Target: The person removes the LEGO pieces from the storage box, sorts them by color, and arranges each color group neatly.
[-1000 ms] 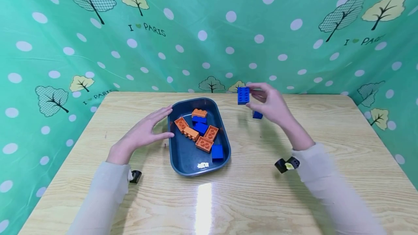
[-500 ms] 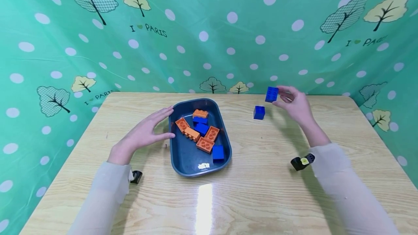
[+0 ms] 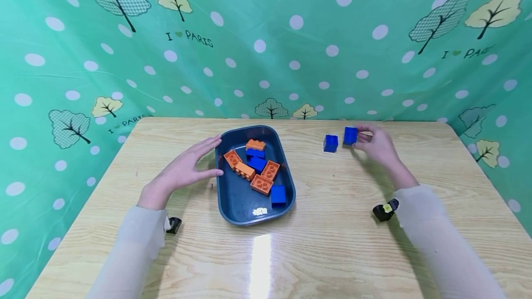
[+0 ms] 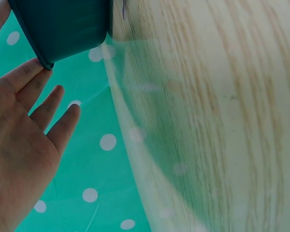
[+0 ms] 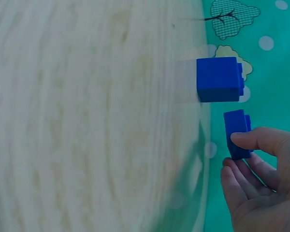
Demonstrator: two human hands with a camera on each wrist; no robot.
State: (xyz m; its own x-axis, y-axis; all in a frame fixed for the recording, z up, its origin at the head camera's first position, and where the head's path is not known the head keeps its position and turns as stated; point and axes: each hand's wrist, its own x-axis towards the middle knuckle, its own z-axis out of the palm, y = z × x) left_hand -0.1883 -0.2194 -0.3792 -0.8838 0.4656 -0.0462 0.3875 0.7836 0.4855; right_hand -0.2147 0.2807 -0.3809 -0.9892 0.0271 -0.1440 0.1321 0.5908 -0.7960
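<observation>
My right hand point(image 3: 376, 144) pinches a blue brick point(image 3: 350, 136) low over the wooden table point(image 3: 332, 243), just right of a second blue brick point(image 3: 330, 143) that stands on the table. In the right wrist view the held blue brick point(image 5: 237, 133) sits between thumb and fingers, a small gap from the standing blue brick point(image 5: 218, 79). My left hand point(image 3: 183, 170) lies flat with straight fingers against the left wall of a dark blue tray point(image 3: 232, 206). The tray point(image 4: 63, 26) holds several orange and blue bricks point(image 3: 255, 170).
A green dotted curtain point(image 3: 266, 40) closes off the back and both sides of the table. Black wrist cameras point(image 3: 384, 210) sit at both sleeves. Bare wood lies in front of the tray and at the right.
My right hand carried the blue brick rightward from near the tray, past the standing brick, and lowered it to table height beside it. The left hand stayed put.
</observation>
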